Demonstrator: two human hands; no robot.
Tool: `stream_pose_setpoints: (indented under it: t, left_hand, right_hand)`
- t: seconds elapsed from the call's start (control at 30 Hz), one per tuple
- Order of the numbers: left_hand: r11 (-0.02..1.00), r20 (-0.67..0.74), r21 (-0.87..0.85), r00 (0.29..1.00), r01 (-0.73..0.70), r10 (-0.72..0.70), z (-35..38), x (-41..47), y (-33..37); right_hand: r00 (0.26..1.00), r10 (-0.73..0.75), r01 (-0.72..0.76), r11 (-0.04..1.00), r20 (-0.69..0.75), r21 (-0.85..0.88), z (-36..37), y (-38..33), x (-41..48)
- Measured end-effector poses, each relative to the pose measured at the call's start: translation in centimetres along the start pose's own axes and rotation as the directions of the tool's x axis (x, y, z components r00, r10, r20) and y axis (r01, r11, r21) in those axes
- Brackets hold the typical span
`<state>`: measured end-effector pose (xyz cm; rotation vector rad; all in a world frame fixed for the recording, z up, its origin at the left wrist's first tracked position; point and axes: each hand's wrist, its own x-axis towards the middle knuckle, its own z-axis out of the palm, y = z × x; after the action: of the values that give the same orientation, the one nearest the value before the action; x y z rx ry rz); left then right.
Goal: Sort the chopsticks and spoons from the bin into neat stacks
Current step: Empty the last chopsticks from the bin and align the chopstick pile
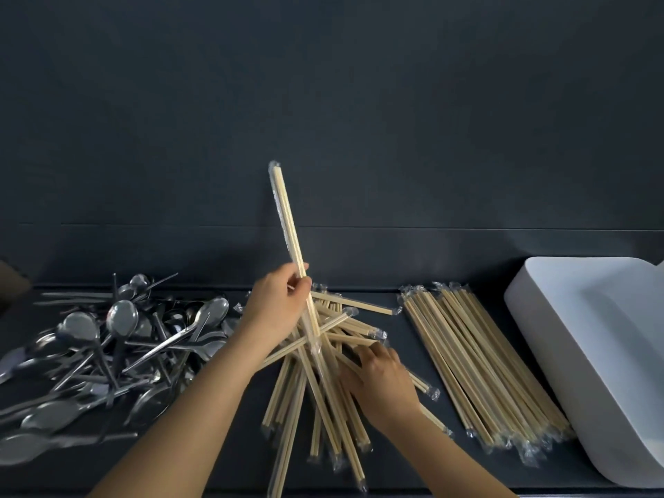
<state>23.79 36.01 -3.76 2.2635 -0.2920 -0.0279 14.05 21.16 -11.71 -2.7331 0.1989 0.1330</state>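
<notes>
My left hand (278,303) grips a wrapped pair of chopsticks (287,217) and holds it nearly upright above the table. Under it lies a loose, crossed pile of wrapped chopsticks (319,397). My right hand (381,379) rests on that pile with its fingers curled into the sticks. A neat stack of wrapped chopsticks (481,364) lies to the right, all pointing the same way. To the left, a jumbled heap of metal spoons (107,354) spreads over the dark table.
A white plastic bin (589,346) lies tipped at the right edge, beside the neat stack. The dark table (445,469) meets a dark wall behind. A brown object (10,285) shows at the far left edge.
</notes>
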Motion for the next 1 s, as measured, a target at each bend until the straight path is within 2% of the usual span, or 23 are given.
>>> stream_pose_setpoints:
  t: [0.2,0.33,0.47,0.57,0.63,0.8,1.0]
  left_hand:
    - [0.962,0.241,0.274,0.966,0.019,-0.088,0.3,-3.8,-4.5]
    - [0.900,0.259,0.436,0.960,-0.017,-0.107,1.3,-5.4,-6.3]
    - [0.830,0.228,0.558,0.958,0.017,-0.173,2.1,-6.1,-7.4]
    - [0.777,0.194,0.630,0.968,0.000,-0.158,2.4,-6.2,-7.9]
    - [0.811,0.186,0.585,0.970,0.018,-0.156,2.7,-6.2,-7.9]
    - [0.943,0.174,0.305,0.965,0.136,-0.196,3.6,-5.8,-6.7]
    - [0.972,0.302,0.140,0.926,0.190,-0.225,5.7,-5.3,-6.1]
  right_hand:
    - [1.000,0.030,-0.029,0.997,-0.007,0.066,0.1,0.4,0.3]
    - [0.999,0.026,-0.028,0.997,0.034,0.067,0.8,-0.1,-0.1]
    - [0.990,0.063,-0.059,0.998,0.128,-0.035,0.8,-1.1,-0.7]
    - [0.977,0.088,-0.071,0.993,0.196,-0.090,1.0,-1.7,-0.8]
    - [0.970,0.093,-0.074,0.993,0.226,-0.090,1.0,-2.0,-0.9]
    - [0.948,0.097,-0.103,0.995,0.304,0.003,1.0,-3.0,-0.4]
    - [0.964,0.127,-0.152,0.984,0.232,0.095,1.2,-3.2,0.4]
